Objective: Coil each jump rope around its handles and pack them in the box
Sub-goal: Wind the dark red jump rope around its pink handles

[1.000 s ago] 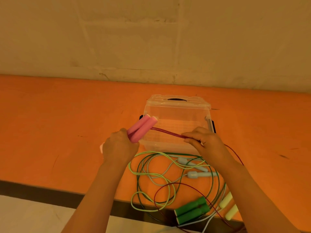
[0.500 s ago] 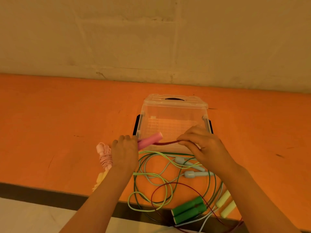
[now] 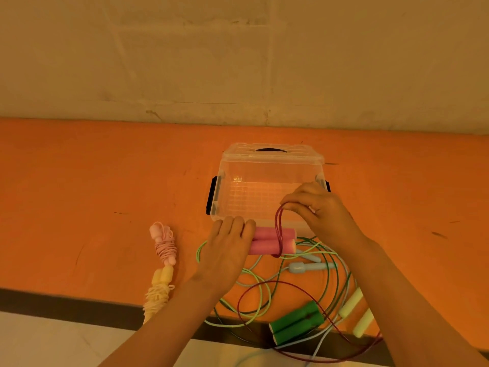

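My left hand [image 3: 228, 250] grips two pink foam handles [image 3: 274, 240] held side by side, level, just in front of the clear plastic box [image 3: 267, 181]. My right hand [image 3: 321, 210] pinches the dark red rope [image 3: 278, 229], which loops once around the handles near their right end. The rest of that red rope trails down across the table to the front edge [image 3: 312, 308]. The box stands open, with its lid propped behind it.
A coiled light pink rope [image 3: 164, 242] and a coiled yellow rope [image 3: 158, 290] lie left of my arm. Loose green, pale green and blue ropes tangle in front, with green handles [image 3: 296, 324], pale yellow handles [image 3: 357, 313] and blue handles [image 3: 307, 266] near the table's front edge.
My left hand lowered the pink handles to level in front of the box. My right hand brought the red rope up and over them, making a loop around the handles.
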